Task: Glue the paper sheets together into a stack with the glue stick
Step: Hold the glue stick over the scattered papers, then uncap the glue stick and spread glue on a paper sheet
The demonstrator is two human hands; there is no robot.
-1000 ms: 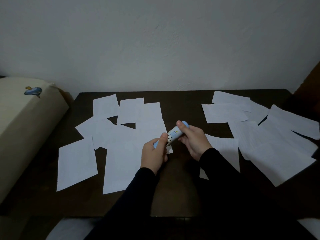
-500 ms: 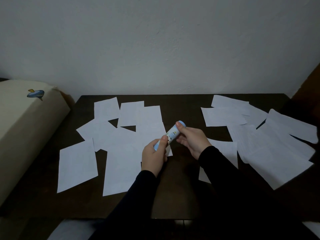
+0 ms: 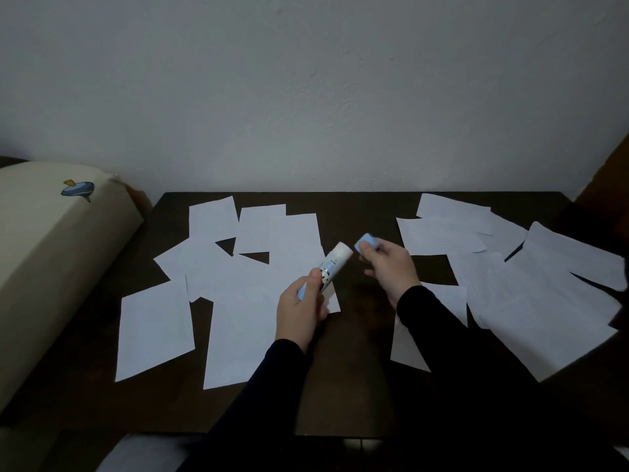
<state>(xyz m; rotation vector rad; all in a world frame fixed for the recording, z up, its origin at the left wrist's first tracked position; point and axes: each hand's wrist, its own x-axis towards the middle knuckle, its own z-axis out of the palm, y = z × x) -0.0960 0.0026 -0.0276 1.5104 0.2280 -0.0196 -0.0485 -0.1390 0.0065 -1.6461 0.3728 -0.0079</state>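
Note:
My left hand (image 3: 301, 310) grips the lower end of a white glue stick (image 3: 333, 265) with a blue base, tilted up to the right, its top uncapped. My right hand (image 3: 391, 267) pinches the light blue cap (image 3: 366, 242), held a short way to the right of the stick's tip. Both hands hover over the middle of the dark table (image 3: 354, 386). Several white paper sheets (image 3: 238, 294) lie scattered and overlapping on the left. Another group of sheets (image 3: 531, 291) lies spread on the right.
A cream cushioned armrest (image 3: 51, 260) with a small blue print stands against the table's left side. A white wall (image 3: 306, 97) rises behind the table. A dark wooden surface (image 3: 612, 172) shows at the far right edge.
The cap has come off the glue stick: my right hand pulled it away to the right while my left hand kept hold of the stick's body.

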